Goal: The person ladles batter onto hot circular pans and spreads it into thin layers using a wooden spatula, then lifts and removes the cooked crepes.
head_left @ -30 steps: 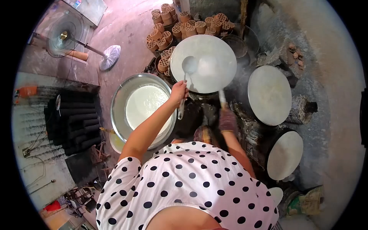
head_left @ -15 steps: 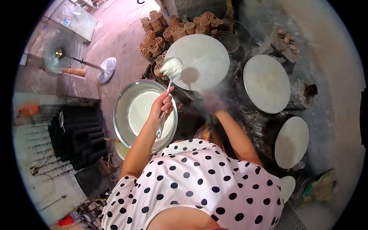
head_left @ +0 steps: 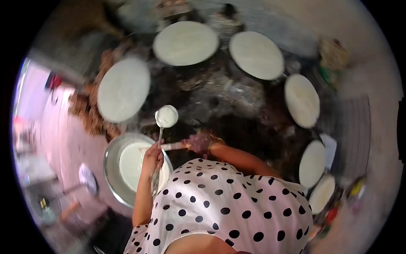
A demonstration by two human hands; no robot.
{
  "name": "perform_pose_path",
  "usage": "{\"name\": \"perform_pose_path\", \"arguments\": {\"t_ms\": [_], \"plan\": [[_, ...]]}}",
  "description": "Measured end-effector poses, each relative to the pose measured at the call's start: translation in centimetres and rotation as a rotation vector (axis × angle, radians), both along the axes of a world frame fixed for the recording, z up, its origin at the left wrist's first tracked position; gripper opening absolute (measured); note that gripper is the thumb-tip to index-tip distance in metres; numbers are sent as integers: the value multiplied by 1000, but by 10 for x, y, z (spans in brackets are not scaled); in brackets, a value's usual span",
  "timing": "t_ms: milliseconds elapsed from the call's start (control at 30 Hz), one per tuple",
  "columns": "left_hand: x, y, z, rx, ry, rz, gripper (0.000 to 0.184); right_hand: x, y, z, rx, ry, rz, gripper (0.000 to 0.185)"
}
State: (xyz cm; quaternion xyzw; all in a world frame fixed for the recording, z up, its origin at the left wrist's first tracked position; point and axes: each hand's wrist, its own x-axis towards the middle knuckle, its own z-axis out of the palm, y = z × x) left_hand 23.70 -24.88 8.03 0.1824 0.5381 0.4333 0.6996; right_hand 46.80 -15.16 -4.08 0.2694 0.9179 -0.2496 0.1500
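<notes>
My left hand is closed around the handle of a metal ladle. White liquid fills the ladle's bowl, which is held out past the rim of a big metal basin. More of the white liquid lies in that basin, below my left forearm. In front of my waist, my right hand, in what looks like a purple glove, grips a pale flat stick. The stick points left, passes by my left hand and reaches over the basin. Blur hides the right fingers' detail.
Several pale round surfaces stand in an arc around me, among them a left one, a far one and a right one. Perforated clay-coloured cylinders are stacked at left. A standing fan is at lower left.
The view has swung to the right, bringing more round surfaces into sight. The ladle stays full in my left hand. My right hand now shows a pale stick and has come nearer the basin.
</notes>
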Motion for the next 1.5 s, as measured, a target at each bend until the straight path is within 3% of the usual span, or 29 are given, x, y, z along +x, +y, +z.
{"name": "perform_pose_path", "arguments": {"t_ms": [67,133,167,200,267,300,333,400,467,567,633,700,733,833,900,967,1000,1133,1200,1300,1367,1433,1467,1500], "plan": [[11,-5,0,70,-328,-135,47,67,-27,20,-372,181,-571,58],[38,0,7,54,-685,-85,49,122,-55,-26,50,262,-907,52],[63,7,4,45,-810,-82,50,162,-51,-10,-58,53,-982,54],[84,18,-7,40,-729,-195,50,203,-48,8,-181,-152,-1041,56],[117,34,-2,-48,-700,-208,49,272,-68,-7,-40,-178,-1336,53],[133,43,2,-128,-681,-195,48,305,-74,-32,150,-350,-1267,49],[151,41,28,-30,-600,-238,47,343,-78,-66,329,-513,-1189,45],[165,45,48,209,-165,-452,46,410,-90,-92,759,-396,-1038,41],[192,47,44,247,5,-523,46,436,-87,-82,701,-337,-1140,39],[254,70,21,28,-69,-442,45,482,-52,-15,603,-174,-1420,36],[287,81,2,-187,-270,-300,45,514,-30,-15,540,-125,-1513,36],[315,79,4,-183,-291,-325,45,533,1,-26,581,-306,-1230,34],[328,73,16,-135,-384,-304,45,530,11,-6,679,-216,-1084,41],[371,64,32,-90,-505,-184,44,536,49,17,603,-67,-966,51],[394,74,24,-235,-556,-142,43,546,68,12,620,62,-899,52],[412,79,17,-256,-494,-126,42,558,84,9,384,-292,-820,39],[419,80,15,-246,-449,-141,42,563,90,18,299,-347,-781,31],[429,80,23,-196,-349,-166,42,562,97,50,286,-294,-769,28],[429,83,24,-196,-339,-187,42,565,104,56,435,-315,-785,27],[430,94,26,-175,-315,-260,41,603,120,71,590,-273,-988,25],[438,103,26,-149,-298,-322,39,648,130,92,537,-83,-1252,29],[448,115,25,-180,-319,-356,40,730,127,43,640,-99,-1559,37],[455,122,25,-160,-319,-411,40,762,105,46,686,210,-1739,35],[463,126,25,-165,-323,-448,40,780,77,59,796,231,-1818,32]]}}
